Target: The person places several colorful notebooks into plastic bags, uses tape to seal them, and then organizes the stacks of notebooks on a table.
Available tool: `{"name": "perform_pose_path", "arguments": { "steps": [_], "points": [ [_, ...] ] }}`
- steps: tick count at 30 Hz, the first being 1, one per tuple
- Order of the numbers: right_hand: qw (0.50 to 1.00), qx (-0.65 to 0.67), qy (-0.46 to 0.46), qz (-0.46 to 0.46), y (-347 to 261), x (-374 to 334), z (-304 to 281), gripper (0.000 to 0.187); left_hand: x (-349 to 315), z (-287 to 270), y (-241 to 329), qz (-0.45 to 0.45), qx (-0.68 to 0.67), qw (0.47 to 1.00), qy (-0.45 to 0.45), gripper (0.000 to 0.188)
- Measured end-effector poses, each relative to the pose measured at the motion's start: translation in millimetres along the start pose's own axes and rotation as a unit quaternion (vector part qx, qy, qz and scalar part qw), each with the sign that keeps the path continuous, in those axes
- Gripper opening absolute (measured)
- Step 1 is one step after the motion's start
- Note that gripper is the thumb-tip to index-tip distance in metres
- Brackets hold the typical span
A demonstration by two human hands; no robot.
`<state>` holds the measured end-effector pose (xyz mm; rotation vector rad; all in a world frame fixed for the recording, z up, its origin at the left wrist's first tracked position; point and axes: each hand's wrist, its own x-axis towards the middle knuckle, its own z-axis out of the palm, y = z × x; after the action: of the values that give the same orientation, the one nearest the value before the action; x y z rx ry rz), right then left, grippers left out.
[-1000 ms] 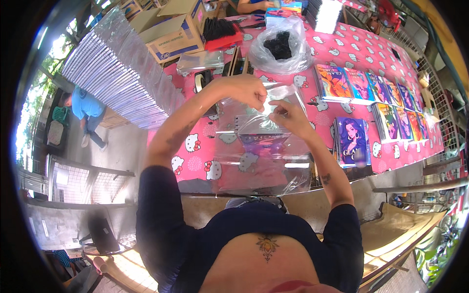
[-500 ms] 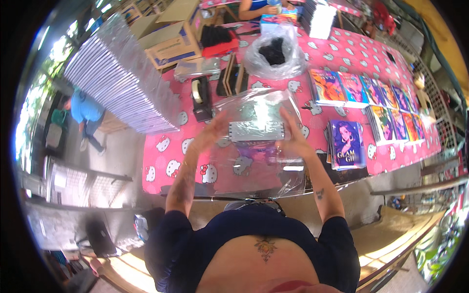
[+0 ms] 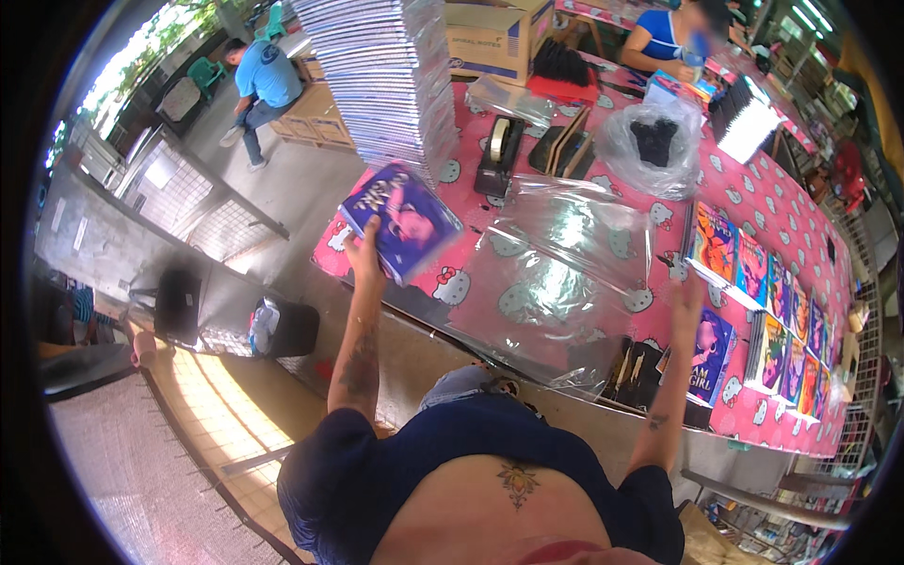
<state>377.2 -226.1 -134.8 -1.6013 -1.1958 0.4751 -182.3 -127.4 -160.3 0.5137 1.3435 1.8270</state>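
Observation:
My left hand (image 3: 365, 252) grips a purple notebook (image 3: 403, 226) by its near edge, thumb on the cover. The notebook has a drawn figure on its front and is held tilted over the table's left end, close to a tall stack of wrapped notebooks (image 3: 381, 85). Clear plastic sheets (image 3: 556, 273) lie flat between my hands. My right hand (image 3: 687, 294) is blurred at the right, by a purple-covered notebook pile (image 3: 711, 353) and rows of colourful notebooks (image 3: 753, 268); its fingers are too smeared to read.
A black tape dispenser (image 3: 497, 155), brown-and-black boards (image 3: 562, 146) and a plastic bag with black contents (image 3: 654, 137) stand behind the sheets. Farther back are a cardboard box (image 3: 490, 42) and a co-worker (image 3: 664, 42). Another person (image 3: 268, 80) sits at the far left.
Both hands were around a spiral-bound notebook on the plastic. My left hand has carried a notebook left, off the sheets; my right hand has moved right. The view has turned left.

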Motion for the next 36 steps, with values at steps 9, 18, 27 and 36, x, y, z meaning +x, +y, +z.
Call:
{"name": "perform_pose_path", "arguments": {
  "steps": [9,18,27,36],
  "points": [
    [0.944,-0.287,0.012,0.163,122,-16,-155,0.069,170,-78,-46,0.033,0.118,0.982,0.145,0.068],
    [0.945,0.008,-0.032,0.326,155,-69,-226,0.063,-150,200,-123,0.129,0.197,0.796,-0.557,0.051],
    [0.894,0.229,-0.086,0.376,108,-52,-180,0.067,-395,310,-213,-0.184,0.430,0.656,-0.593,0.068],
    [0.771,0.501,-0.042,0.391,95,-107,-232,0.069,-389,262,-166,0.608,0.132,0.410,-0.667,0.065]
  ]
}}
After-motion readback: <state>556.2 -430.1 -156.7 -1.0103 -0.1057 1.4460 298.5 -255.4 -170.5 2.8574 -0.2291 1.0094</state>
